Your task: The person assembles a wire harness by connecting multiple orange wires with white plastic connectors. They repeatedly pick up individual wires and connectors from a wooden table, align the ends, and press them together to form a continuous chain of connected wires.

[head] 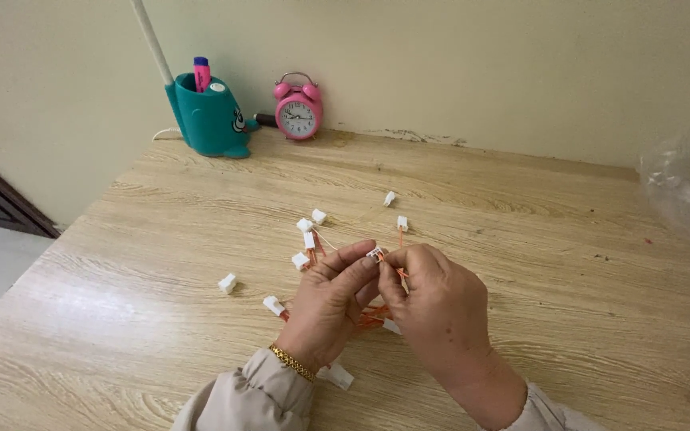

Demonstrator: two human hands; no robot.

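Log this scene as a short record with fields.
surface: wooden table
left hand: pinching a small white connector, gold bracelet on wrist
right hand: pinching the same connector and its orange wires
loose parts: white connectors scattered on the table
back edge: teal pen holder, pink alarm clock
right edge: clear plastic bag

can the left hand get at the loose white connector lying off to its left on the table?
Probably yes. The white connector lies alone on bare table beside the left hand, nothing between. That hand is pinching a small connector with the right hand.
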